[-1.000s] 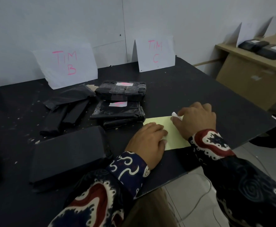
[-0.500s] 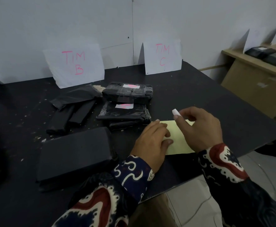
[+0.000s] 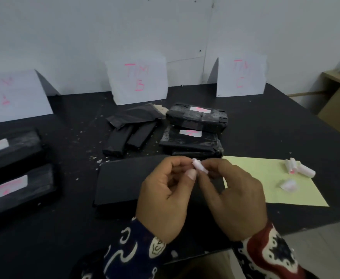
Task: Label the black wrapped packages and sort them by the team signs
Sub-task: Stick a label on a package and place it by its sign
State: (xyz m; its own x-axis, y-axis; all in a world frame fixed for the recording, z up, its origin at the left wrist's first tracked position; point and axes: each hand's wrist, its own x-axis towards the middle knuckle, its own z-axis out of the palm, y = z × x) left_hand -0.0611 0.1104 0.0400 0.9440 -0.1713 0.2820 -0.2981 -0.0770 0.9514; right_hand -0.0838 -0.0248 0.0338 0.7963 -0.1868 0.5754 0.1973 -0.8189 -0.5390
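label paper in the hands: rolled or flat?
Rolled. The small white paper shows as a short tube, pinched between the left hand and right hand above the unlabelled black package.

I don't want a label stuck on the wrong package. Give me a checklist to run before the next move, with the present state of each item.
1. Small rolled white paper label in a two-handed grip: ok, left hand and right hand both pinch it.
2. Label unrolled and readable: not ok, it is rolled up.
3. Unlabelled flat black wrapped package within reach: ok, it lies just beyond the hands, no label showing.
4. White paper sign with pink "TIM B" readable: ok.
5. White paper sign on the right readable: cannot tell, its pink writing is blurred.
6. Spare rolled white labels at hand: ok, they lie on the pale yellow paper sheet.
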